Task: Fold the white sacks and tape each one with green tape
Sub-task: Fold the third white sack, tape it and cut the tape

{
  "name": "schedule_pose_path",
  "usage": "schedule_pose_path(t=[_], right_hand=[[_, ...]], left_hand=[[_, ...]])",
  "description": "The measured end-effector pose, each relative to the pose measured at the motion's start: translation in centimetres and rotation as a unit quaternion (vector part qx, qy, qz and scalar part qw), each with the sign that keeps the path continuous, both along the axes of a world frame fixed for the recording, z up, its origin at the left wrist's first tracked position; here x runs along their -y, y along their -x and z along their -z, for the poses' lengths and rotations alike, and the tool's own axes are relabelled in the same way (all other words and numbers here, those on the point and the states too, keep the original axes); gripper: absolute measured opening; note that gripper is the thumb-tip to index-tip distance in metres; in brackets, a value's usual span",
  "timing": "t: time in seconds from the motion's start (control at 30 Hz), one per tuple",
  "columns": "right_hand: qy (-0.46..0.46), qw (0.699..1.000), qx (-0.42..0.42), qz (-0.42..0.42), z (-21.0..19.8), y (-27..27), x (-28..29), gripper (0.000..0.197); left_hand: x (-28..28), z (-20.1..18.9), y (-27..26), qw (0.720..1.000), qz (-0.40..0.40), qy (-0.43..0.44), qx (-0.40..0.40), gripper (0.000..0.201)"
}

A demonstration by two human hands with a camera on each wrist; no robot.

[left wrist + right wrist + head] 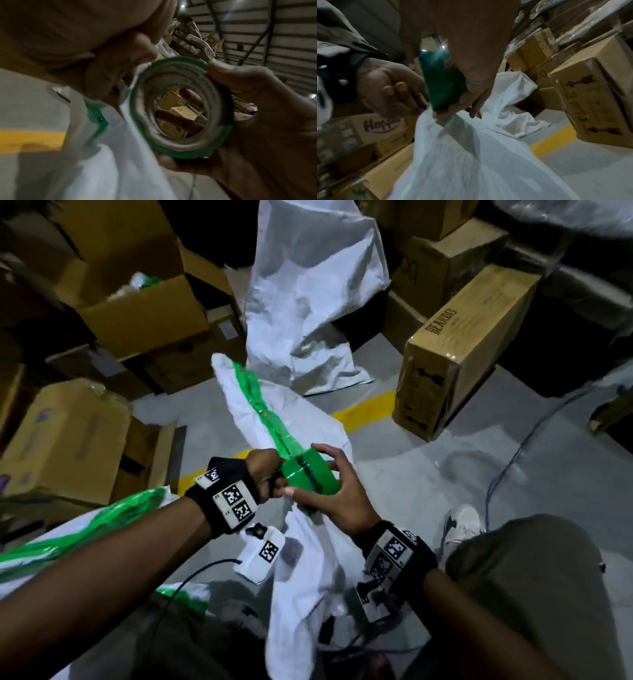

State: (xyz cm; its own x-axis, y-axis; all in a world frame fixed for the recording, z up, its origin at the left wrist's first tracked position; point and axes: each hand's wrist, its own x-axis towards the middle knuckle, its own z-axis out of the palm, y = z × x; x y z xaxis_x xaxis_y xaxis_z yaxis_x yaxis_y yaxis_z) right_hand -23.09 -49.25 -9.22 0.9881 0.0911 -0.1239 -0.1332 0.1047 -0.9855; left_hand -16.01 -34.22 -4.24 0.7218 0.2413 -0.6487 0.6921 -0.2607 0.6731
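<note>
Both forearms fill the near field of the head view, each wearing a black wrist strap with square coded markers. Right hand [342, 491] curls its grip round the green tape roll [310, 472], fingers over the far rim and thumb under. Left hand [265, 474] is closed against the roll's near side; what it pinches there cannot be told, possibly the free end. A strip of green tape [260, 405] runs from the roll up along the white sack [301, 559], which is bunched lengthwise and draped from the hands down to the floor [428, 474]. Assessment: taping of this sack is under way. The next move would seem to call for severing the strip at the roll and pressing the end flat. A second sack [308, 302] stands unfolded against the cartons. Legible writing: "BEARDO" on the long carton [462, 344] to the right, "Happi…" on a carton [373, 125] in the right wrist view. Print on the tape is unreadable.
</note>
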Motion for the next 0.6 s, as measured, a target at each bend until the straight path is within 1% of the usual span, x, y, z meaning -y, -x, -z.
schedule_pose_path(t=[0.03, 0.07, 0.13, 0.17, 0.23, 0.3, 0.33, 0.4, 0.43, 0.47, 0.5, 0.53, 0.57, 0.6], right_hand=[[-0.032, 0.999, -0.018, 0.007, 0.6, -0.3, -0.2, 0.075], [-0.045, 0.998, -0.040, 0.017, 1.2, -0.6, -0.5, 0.066], [-0.015, 0.993, -0.102, 0.051, 3.5, -0.7, -1.2, 0.056], [-0.004, 0.990, -0.129, 0.057, 5.0, -0.8, -1.7, 0.058], [0.003, 0.987, -0.158, 0.036, 7.7, -0.6, -3.0, 0.068], [0.034, 0.986, -0.162, 0.003, 8.9, -0.7, -4.8, 0.073], [0.046, 0.988, -0.148, -0.013, 8.8, -0.7, -5.4, 0.072], [0.062, 0.991, -0.112, -0.042, 9.1, -0.3, -5.1, 0.063], [0.080, 0.990, -0.091, -0.070, 9.5, -0.4, -5.6, 0.060], [0.099, 0.988, -0.066, -0.099, 9.9, -0.5, -6.0, 0.060], [0.112, 0.985, -0.042, -0.123, 10.0, -0.6, -6.4, 0.060], [0.123, 0.981, -0.024, -0.146, 10.0, -0.6, -6.8, 0.061], [0.135, 0.978, -0.012, -0.159, 10.1, -0.8, -7.3, 0.060], [0.151, 0.974, 0.004, -0.167, 9.7, -0.9, -7.8, 0.058]], left_hand=[[-1.0, 0.4, 0.2, 1.000, -0.010, -0.008, -0.013, 0.029], [-2.0, 1.0, 0.4, 0.999, -0.016, -0.014, -0.031, 0.023], [-3.6, 1.9, 1.3, 0.997, -0.020, -0.020, -0.073, 0.009], [-4.4, 2.5, 1.6, 0.996, -0.030, -0.014, -0.082, 0.006], [-5.8, 3.8, 2.3, 0.993, -0.076, 0.002, -0.095, 0.002], [-7.7, 5.6, 2.7, 0.988, -0.119, 0.015, -0.099, 0.006], [-8.4, 6.2, 2.7, 0.985, -0.140, 0.021, -0.099, 0.010], [-8.8, 7.5, 2.5, 0.980, -0.179, 0.052, -0.075, 0.018], [-9.6, 8.4, 2.4, 0.976, -0.196, 0.075, -0.058, 0.029], [-10.8, 10.1, 2.0, 0.973, -0.214, 0.078, -0.041, 0.051], [-11.9, 12.2, 1.6, 0.970, -0.235, 0.062, -0.022, 0.079], [-12.6, 13.3, 1.5, 0.966, -0.257, 0.034, -0.004, 0.096], [-13.4, 14.2, 1.3, 0.963, -0.270, -0.006, 0.021, 0.100], [-14.3, 14.6, 1.2, 0.962, -0.268, -0.047, 0.031, 0.098]])
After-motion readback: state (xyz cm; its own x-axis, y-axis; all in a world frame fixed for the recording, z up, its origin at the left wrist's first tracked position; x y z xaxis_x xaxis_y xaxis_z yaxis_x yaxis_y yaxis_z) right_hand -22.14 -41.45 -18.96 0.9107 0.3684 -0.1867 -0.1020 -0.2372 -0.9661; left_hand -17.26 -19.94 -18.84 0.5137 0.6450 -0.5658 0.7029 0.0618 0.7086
